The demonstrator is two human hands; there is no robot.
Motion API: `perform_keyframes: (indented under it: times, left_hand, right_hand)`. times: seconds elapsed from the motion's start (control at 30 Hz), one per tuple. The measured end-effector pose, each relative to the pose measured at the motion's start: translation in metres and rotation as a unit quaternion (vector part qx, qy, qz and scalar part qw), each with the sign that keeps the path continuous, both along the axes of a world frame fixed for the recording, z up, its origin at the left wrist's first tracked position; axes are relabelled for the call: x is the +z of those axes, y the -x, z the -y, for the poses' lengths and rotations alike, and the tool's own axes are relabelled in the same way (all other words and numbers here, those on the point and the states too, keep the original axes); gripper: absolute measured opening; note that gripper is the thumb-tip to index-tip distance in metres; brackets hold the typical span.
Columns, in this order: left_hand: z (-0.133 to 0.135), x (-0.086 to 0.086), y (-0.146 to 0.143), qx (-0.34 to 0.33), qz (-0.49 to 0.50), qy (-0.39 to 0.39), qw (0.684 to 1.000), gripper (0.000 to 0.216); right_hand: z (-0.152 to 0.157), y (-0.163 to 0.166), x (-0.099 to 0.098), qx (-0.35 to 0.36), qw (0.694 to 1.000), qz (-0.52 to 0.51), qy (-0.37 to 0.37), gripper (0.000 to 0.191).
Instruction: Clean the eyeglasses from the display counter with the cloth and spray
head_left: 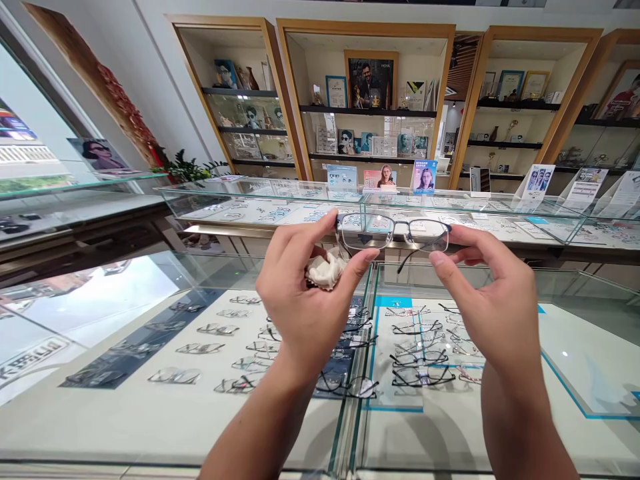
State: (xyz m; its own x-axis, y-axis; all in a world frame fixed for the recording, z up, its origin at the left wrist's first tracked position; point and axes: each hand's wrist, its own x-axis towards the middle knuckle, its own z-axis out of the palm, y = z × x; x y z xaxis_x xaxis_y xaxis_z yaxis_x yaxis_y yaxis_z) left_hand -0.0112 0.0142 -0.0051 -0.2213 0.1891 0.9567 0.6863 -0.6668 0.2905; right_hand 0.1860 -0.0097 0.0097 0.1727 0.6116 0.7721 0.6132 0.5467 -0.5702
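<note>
A pair of thin dark-framed glasses [393, 232] is held up level in front of me, above a glass display counter [150, 400]. My left hand [305, 293] pinches the left end of the frame between thumb and forefinger. A crumpled white cloth [325, 270] is tucked in that same hand's palm. My right hand [493, 300] pinches the right end of the frame, and one temple arm hangs down below the lens.
Under the counter glass lie rows of several glasses [420, 353] on white and blue trays. A second glass counter [500, 213] with small cards stands behind. Wooden wall shelves [367, 110] hold framed pictures and displays. A green plant [187, 170] is at the left.
</note>
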Motion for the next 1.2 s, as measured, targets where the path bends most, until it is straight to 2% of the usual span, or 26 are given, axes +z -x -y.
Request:
perform_keyframes:
  times: [0.33,0.57,0.87,1.2]
  left_hand:
    - [0.0002,0.0010,0.0011,-0.006,0.003,0.005,1.000,0.042]
    - [0.0010,0.0007,0.0012,-0.037,0.021,0.028,0.999,0.043]
    - [-0.0010,0.0007,0.0023,-0.051,0.032,0.045,0.997,0.040]
    - [-0.0064,-0.0011,0.0030,-0.058,-0.002,0.043,0.997,0.043]
  right_hand:
    - [-0.0021,0.0006,0.0014,0.012,1.000,-0.010,0.020,0.033]
    - [-0.0010,0.0020,0.0008,0.001,1.000,-0.014,0.022,0.033]
    - [0.0026,0.0045,0.0010,-0.007,1.000,-0.019,-0.013,0.028]
    - [0.0027,0.0055,0.0002,-0.024,0.998,-0.019,-0.048,0.029]
